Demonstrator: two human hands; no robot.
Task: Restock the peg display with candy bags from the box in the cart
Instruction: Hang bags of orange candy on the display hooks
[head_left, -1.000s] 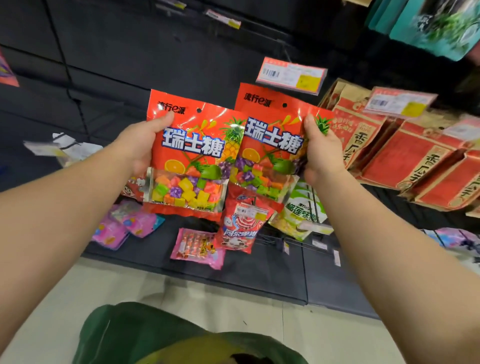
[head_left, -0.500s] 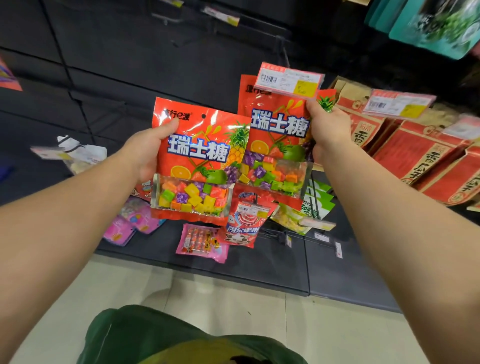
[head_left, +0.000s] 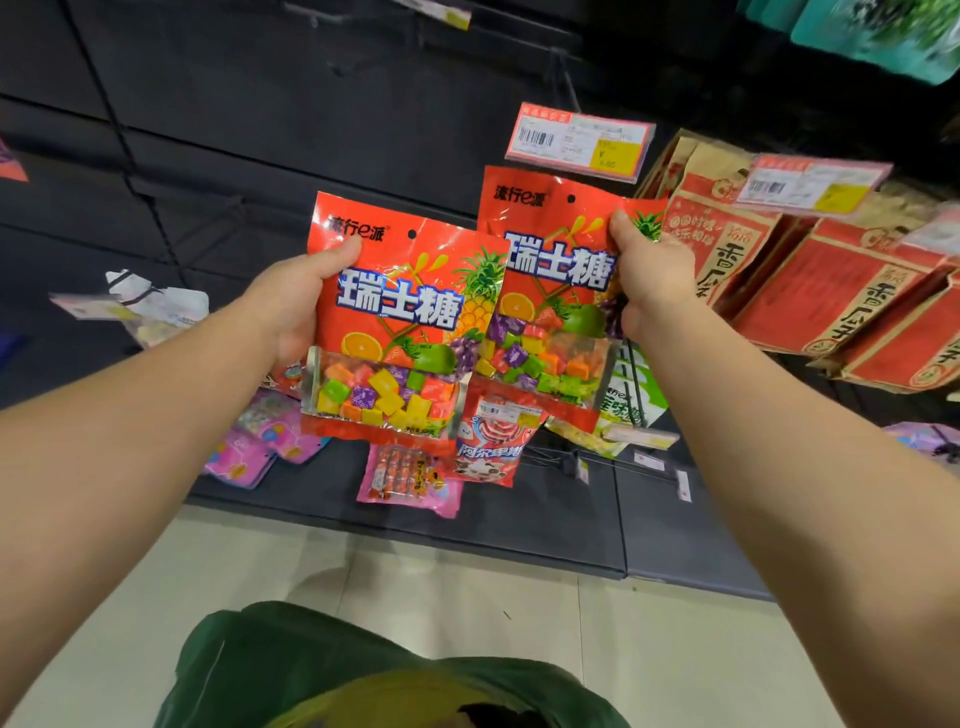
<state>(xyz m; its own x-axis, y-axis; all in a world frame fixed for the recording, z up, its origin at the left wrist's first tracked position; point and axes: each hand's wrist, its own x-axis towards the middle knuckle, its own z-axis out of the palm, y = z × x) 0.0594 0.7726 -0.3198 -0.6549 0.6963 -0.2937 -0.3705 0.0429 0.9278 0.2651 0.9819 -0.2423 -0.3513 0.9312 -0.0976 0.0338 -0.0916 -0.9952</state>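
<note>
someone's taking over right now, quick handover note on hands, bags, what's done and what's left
Left hand grips one candy bag by its left edge.
Right hand grips a second bag by its right edge, just below the price tag.
The left bag overlaps the right one's edge. Both are held up in front of the peg display; neither is on a peg.
Left: hang both by their top holes. Box and cart are out of view.

Two identical red candy bags, upright, faces toward camera: left bag (head_left: 400, 332) lower, its right edge overlapping the right bag (head_left: 550, 291). Each has a clear bottom window of multicoloured cubes (fruit graphics, punched hang hole up top). Both sit in front of the dark peg display (head_left: 291, 135).
</note>
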